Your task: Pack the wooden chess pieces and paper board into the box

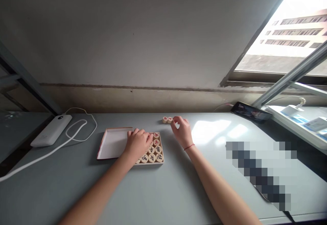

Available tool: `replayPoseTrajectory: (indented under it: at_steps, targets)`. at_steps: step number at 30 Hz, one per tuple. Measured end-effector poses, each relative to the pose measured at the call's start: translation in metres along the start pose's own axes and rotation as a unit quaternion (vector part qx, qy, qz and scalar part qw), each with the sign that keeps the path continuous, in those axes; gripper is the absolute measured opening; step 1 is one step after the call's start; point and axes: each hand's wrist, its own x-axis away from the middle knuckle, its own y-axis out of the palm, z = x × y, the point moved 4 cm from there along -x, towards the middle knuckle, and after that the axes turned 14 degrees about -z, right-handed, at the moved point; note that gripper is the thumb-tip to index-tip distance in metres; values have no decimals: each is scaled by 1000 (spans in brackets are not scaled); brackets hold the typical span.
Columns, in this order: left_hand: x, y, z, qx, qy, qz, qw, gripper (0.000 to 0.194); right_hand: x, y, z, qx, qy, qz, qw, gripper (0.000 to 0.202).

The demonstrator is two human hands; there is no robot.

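Shallow box (pixel 153 163) sits mid-tabletop (pixel 127 197); my left hand (pixel 139 143) covers its left part, fingers bent, can't tell if gripping. Lid (pixel 112 146) lies inside-up just left of it, partly behind that hand. Box holds rows of character discs (pixel 152 158). Right hand (pixel 182 131) is beyond the box's far right corner, thumb and index curled right beside two loose discs (pixel 165 119) near the tabletop's back edge; can't tell if it grips one. Surroundings: grey wall (pixel 127 41) behind, window (pixel 268 77) upper right, grey surface. White power bank (pixel 52 131) by the back left corner; dark phone (pixel 251 112) along the back edge, toward the right corner.
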Motion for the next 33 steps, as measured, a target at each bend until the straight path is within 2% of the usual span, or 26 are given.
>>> replayPoseTrajectory:
  at_steps: [3, 5, 8, 13, 16, 19, 21, 24, 30, 33]
  targets:
    - [-7, 2, 7, -32, -13, -46, 998, 38, 12, 16, -28, -50, 6, -131, 990, 23]
    - [-9, 3, 12, -38, -15, -50, 998, 38, 18, 21, -41, -38, 13, -155, 987, 30]
    - [-8, 7, 16, -19, -19, -43, 999, 35, 23, 22, -50, -15, 12, -144, 989, 34]
    - [-5, 10, 18, 20, -11, -16, 1000, 24, 22, 20, -49, -22, 3, -138, 990, 35]
    - [-4, 6, 18, 55, -6, 5, 998, 14, 22, 20, -49, -46, -16, -141, 989, 29]
    - [-2, -4, 13, 99, -4, 63, 993, 7, 25, 16, -58, -74, -122, -116, 983, 14]
    - [1, -10, 9, 140, 7, 99, 985, 4, 28, 14, -65, -74, -201, -98, 972, 22]
    - [3, -14, 2, 232, 38, 110, 966, 6, 33, 15, -70, -66, -246, -74, 964, 25]
    - [4, -11, -4, 405, 23, 91, 910, 20, 29, 5, -69, -14, -250, -24, 968, 19]
    - [4, -13, -6, 429, 26, 120, 895, 19, 15, -11, -43, -1, -164, 17, 986, 20]
